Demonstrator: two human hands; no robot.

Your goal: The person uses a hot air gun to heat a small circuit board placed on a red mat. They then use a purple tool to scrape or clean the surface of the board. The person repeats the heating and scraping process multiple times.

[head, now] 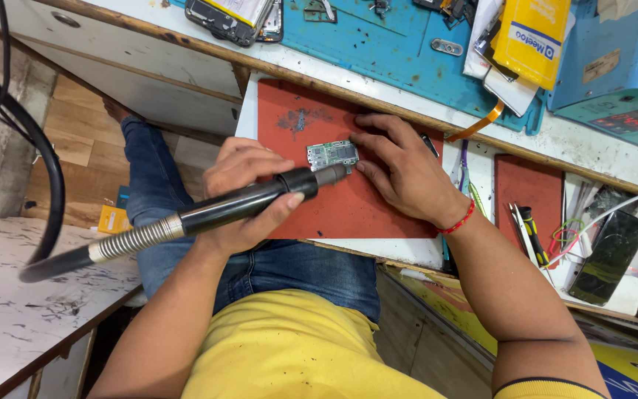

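Left hand (pixel 249 188) grips hot-air wand (pixel 252 203); right hand (pixel 400 166) pins circuit board (pixel 332 155).

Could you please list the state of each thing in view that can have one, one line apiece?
Left hand: closed around the hot-air wand.
Hot-air wand: held, nozzle tip against the circuit board.
Right hand: fingers spread, pressing down beside the board.
Circuit board: lying flat on the red mat.
Red mat: flat on the bench, scorched grey at its far edge.
Opened phone: back off, insides exposed.
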